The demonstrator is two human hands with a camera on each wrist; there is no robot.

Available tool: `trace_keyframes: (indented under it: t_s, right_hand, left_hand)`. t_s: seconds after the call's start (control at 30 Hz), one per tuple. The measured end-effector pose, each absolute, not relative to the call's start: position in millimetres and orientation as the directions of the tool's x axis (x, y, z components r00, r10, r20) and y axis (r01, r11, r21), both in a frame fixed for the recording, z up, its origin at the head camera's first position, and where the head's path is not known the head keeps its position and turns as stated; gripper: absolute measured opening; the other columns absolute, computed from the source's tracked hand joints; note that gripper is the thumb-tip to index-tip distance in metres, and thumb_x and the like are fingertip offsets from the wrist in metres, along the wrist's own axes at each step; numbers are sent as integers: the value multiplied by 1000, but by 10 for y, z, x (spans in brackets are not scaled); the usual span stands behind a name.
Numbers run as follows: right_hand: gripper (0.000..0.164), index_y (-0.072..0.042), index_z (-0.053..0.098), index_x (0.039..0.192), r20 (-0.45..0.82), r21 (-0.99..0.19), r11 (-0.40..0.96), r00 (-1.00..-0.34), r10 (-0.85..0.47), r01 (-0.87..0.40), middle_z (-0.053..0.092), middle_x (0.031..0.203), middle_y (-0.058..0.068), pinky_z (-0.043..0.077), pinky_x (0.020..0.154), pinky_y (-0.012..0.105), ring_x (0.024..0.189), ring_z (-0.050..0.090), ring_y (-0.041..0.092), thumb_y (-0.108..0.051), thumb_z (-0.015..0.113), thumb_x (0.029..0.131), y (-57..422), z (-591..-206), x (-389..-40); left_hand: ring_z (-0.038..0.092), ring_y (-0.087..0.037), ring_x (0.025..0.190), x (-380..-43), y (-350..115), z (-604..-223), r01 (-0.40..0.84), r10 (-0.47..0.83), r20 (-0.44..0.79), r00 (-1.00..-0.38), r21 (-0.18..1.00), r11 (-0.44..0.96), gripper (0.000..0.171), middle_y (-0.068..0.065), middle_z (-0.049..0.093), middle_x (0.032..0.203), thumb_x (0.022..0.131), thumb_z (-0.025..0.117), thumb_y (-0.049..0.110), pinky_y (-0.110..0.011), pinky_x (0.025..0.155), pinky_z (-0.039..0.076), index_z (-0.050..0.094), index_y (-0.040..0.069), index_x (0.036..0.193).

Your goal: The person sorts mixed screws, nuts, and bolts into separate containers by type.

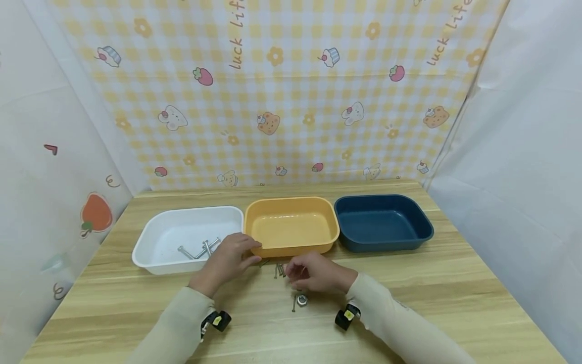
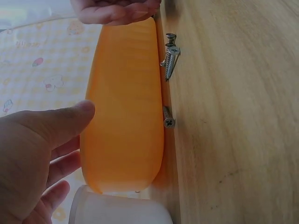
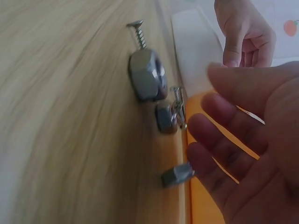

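My left hand [image 1: 229, 259] is at the front left corner of the yellow tray [image 1: 295, 251], its fingers by the rim. In the left wrist view its thumb and fingers stand apart with nothing between them. My right hand [image 1: 320, 273] hovers in front of the same tray, fingers loosely bent and holding nothing visible. Several small screws [image 2: 171, 58] lie along the tray's front wall. Below the right hand, a hex nut [image 1: 302, 301] rests beside a single screw [image 1: 293, 304]. The right wrist view shows a smaller nut [image 3: 166, 117] and another nut [image 3: 178, 175] close to the fingertips.
To the left stands a white tray [image 1: 150, 253] with several long bolts [image 1: 200, 253] inside. A dark blue tray [image 1: 386, 246] adjoins the yellow one on the right. All sit on a wood-grain table [image 1: 263, 333], with a checked cloth [image 1: 291, 101] behind.
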State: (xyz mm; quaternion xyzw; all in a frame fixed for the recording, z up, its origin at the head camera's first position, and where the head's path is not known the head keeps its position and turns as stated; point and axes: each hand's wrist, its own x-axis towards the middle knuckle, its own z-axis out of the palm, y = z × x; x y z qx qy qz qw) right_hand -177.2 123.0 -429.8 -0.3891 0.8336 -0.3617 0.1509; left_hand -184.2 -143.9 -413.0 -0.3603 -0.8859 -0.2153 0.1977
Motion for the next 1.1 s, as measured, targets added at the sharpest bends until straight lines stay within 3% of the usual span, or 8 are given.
trace_keyframes:
  t_s: [0.17,0.43,0.73,1.1]
  right_hand:
    - [19,-16,69,101,-24,-672,475,-624,-781,-568,64,92,-13,50,78,20,84,58,3,-8,76,85,1306,-4346,-1781]
    - [21,-15,70,101,-10,-648,448,-581,-814,-616,65,94,-12,49,75,18,83,57,1,-5,75,84,1331,-4375,-1789]
    - [19,-15,70,100,-4,-605,461,-577,-817,-649,66,93,-12,49,75,17,82,57,0,-6,76,84,1293,-4376,-1791]
    - [18,-17,69,98,-7,-616,473,-596,-803,-630,63,89,-13,48,71,18,78,54,0,-4,73,86,1289,-4389,-1802]
  left_hand:
    - [64,-20,87,-1854,-1408,-4160,718,541,517,-664,237,655,26,-3,70,91,73,85,11,-39,82,52,73,7,95]
    - [61,-20,84,-1850,-1350,-4177,680,498,516,-697,256,687,18,-2,67,87,75,83,8,-35,77,53,73,6,89]
    - [62,-15,74,-1881,-1344,-4203,664,458,531,-713,303,683,10,-1,68,81,77,81,4,-31,69,53,74,6,83]
    - [62,-15,73,-1914,-1328,-4226,681,451,549,-704,341,648,9,-1,68,80,77,81,4,-31,67,53,74,6,83]
